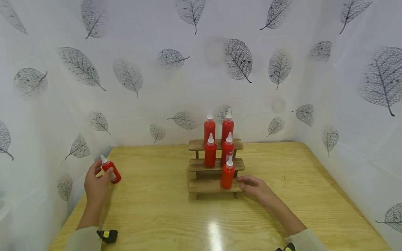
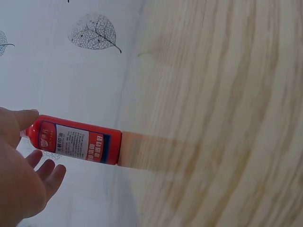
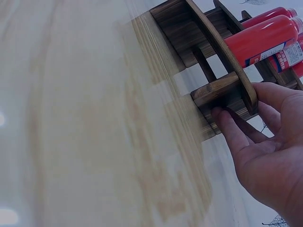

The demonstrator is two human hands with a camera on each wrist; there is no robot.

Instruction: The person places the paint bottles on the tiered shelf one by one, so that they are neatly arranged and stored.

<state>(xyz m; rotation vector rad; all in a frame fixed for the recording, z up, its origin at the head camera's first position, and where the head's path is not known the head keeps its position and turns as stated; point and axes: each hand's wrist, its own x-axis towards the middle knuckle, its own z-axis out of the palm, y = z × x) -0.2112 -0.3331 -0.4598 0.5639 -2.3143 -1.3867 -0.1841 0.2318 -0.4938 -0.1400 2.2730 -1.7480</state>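
At the left of the table my left hand (image 1: 96,183) holds a red squeeze bottle (image 1: 113,173) with a white pointed cap, thumb on one side and fingers on the other. In the left wrist view that labelled bottle (image 2: 75,140) meets the tabletop with its base; the thumb lies near its shoulder. My right hand (image 1: 255,188) grips the right end of the lowest step of a three-step wooden display stand (image 1: 201,186). One digit reaches under that step in the right wrist view. On this step's right half stands a red bottle (image 1: 227,177).
Two red bottles stand on the middle step, one of them a left bottle (image 1: 210,155). Two more are on the top step, including a right bottle (image 1: 228,129). The wooden table (image 1: 150,209) ends at a leaf-patterned white curtain (image 1: 141,111) behind and at both sides.
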